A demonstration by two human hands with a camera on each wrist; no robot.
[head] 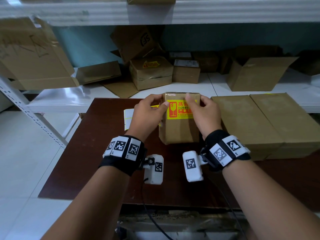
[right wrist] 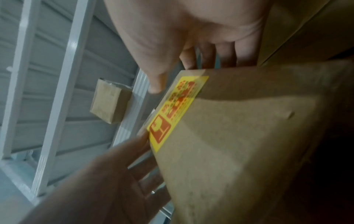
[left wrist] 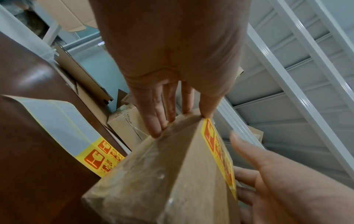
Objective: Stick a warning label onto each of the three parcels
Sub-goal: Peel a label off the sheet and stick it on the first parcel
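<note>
One warning label [head: 180, 109] already sits on the parcel [head: 180, 129] at worktop [head: 97, 149] centre; both hands' fingers [head: 156, 97] clamp it. At 10 o'clock, the label sheet [head: 128, 116] waits for the other parcels.

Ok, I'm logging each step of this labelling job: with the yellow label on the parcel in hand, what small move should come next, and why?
Probably set the parcel down and reach for the label sheet. The label already lies flat on its face, and both the left hand and the right hand grip its sides, so neither is free for the next label.
</note>
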